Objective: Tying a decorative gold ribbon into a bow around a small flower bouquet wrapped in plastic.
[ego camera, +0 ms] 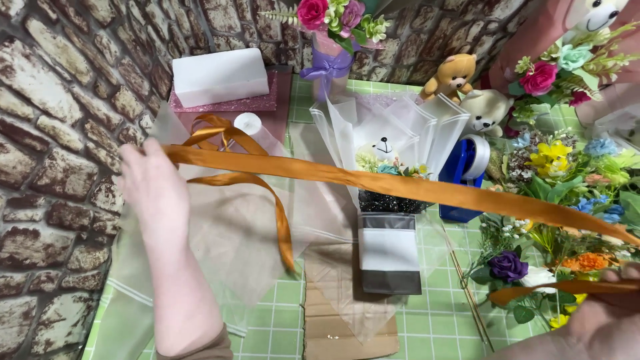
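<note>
Now we stretch an orange satin ribbon (373,183) above the table (280,300) | left hand (155,190) pinches one end, right hand (603,310) grips the other | light, limp, slippery: we judge flat pinches near the ends best.

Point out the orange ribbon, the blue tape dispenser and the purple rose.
orange ribbon (400,187), head view, on the stretched middle of the band.
blue tape dispenser (460,175), head view, on its blue side wall.
purple rose (508,265), head view, on the centre of the bloom.
</note>
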